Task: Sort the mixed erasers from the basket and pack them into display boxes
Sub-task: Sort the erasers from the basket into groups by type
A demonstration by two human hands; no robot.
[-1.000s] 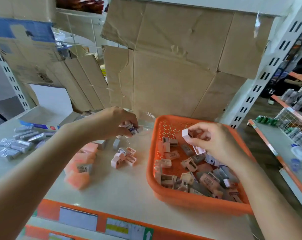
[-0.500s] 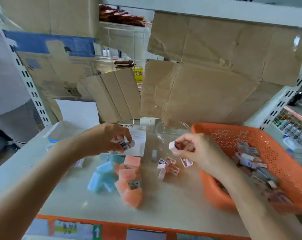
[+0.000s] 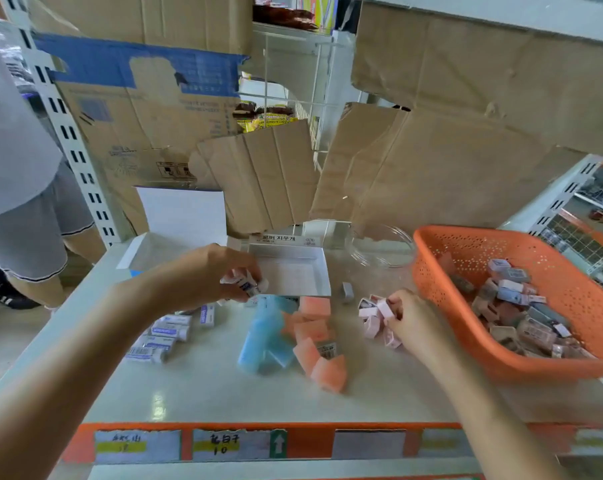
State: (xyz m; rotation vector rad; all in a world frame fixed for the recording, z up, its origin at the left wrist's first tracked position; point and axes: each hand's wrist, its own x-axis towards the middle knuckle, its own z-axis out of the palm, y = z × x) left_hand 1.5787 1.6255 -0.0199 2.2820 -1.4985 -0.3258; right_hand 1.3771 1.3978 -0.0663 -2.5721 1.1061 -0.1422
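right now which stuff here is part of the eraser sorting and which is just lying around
Job: orange basket, mixed erasers, display box, blue erasers, orange erasers; left hand holds white-sleeved erasers, right hand pinches pink erasers.
Lying about: clear dish, cardboard sheets, shelf labels.

Place: shop aisle | shown by: slotted shelf uprights (image 3: 68, 133), price labels (image 3: 220, 445) on the shelf edge (image 3: 310, 443), flattened cartons (image 3: 466, 133), stocked racks (image 3: 570, 237) beside, printed display box (image 3: 293, 275)

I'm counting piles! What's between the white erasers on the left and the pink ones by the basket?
Head view: blue erasers and orange erasers, side by side, lie between the white erasers and the pink erasers.
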